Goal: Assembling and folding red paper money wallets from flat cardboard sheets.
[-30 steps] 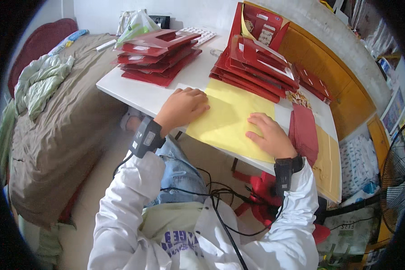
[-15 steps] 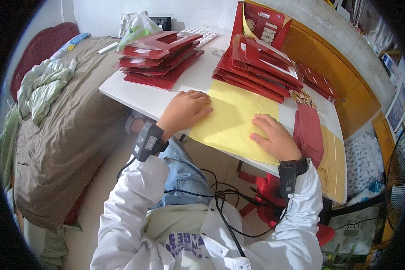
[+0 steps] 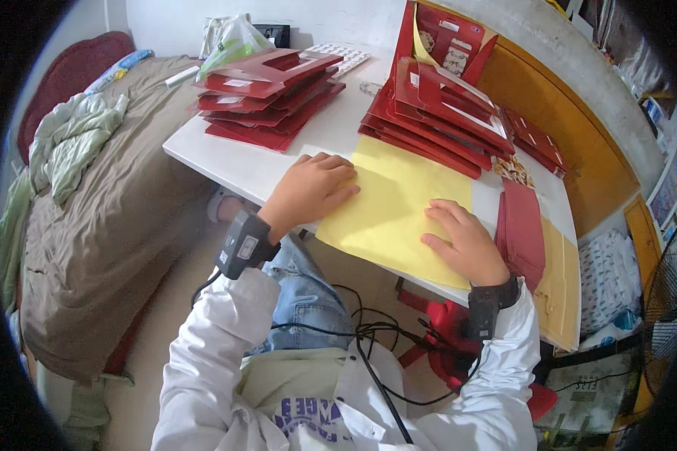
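A yellow sheet [image 3: 406, 199] lies flat at the front of the white table [image 3: 233, 161], its near edge reaching over the table's edge. On its left side rests my left hand [image 3: 314, 188], palm down, fingers stretched toward the middle. My right hand [image 3: 462, 240] lies on the sheet's right side with fingers spread. Neither hand grips anything. Just beyond the sheet stands a stack of red folded card pieces [image 3: 436, 124], covering its far edge. To the right of my right hand is a pile of dark red paper pieces [image 3: 520, 229].
Another stack of red card pieces [image 3: 267, 113] stands on the left of the table. Yellow sheets [image 3: 560, 286] lie at the right edge. A red open box [image 3: 459, 45] stands at the back. Cables [image 3: 384, 328] cross my lap; a bed [image 3: 120, 203] is at left.
Both hands stay on the yellow sheet in nearly the same pose. The view has shifted slightly; nothing was picked up or let go.
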Available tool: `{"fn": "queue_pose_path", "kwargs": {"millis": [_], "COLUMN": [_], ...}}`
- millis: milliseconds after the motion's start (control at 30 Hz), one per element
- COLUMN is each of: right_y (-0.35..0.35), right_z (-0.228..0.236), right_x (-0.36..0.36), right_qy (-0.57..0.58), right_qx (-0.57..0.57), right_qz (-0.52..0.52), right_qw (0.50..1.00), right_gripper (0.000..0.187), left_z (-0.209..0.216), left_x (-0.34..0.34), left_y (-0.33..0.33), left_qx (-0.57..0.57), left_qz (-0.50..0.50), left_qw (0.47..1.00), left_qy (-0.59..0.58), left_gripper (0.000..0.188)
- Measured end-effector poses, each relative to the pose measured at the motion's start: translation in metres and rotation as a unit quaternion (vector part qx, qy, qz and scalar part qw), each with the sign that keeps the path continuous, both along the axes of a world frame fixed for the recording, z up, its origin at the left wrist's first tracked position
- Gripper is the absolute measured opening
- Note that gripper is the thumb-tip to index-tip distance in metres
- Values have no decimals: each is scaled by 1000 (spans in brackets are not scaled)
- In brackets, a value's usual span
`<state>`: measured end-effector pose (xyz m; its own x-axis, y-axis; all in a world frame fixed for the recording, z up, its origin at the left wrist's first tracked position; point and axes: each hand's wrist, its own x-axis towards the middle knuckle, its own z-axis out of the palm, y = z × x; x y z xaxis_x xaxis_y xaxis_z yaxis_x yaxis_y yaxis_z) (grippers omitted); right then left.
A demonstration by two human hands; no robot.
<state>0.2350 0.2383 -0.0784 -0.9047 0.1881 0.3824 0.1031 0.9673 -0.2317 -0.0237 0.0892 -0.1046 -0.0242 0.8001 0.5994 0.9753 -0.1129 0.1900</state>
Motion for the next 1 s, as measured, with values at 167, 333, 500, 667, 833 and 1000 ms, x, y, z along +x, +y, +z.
{"fn": "queue_pose_path", "kwargs": {"millis": [167, 333, 500, 667, 833, 1000], "right_y": [5, 2, 3, 4, 5, 3], "right_z": [-2, 0, -3, -2, -3, -4], "right_x": [1, 0, 0, -1, -2, 3], "right_qy": [-9, -20, -5, 3, 13, 8], "right_qx": [-12, -24, -10, -19, -16, -7], "right_qz": [-2, -9, -4, 0, 11, 8], "right_qw": [1000, 999, 1000, 1000, 1000, 1000], "right_gripper": [38, 36, 37, 37, 37, 39], "left_z": [1, 1, 3, 1, -1, 1], "left_x": [0, 2, 4, 2, -1, 4], "left_y": [0, -1, -2, -2, 0, -2], "left_qx": [-14, -29, -29, -14, 9, -27], "left_qz": [7, 10, 9, 8, 5, 11], "left_qw": [1000, 1000, 1000, 1000, 1000, 1000], "left_qy": [-4, -6, -7, -2, -1, 0], "left_gripper": [29, 26, 25, 27, 27, 27]}}
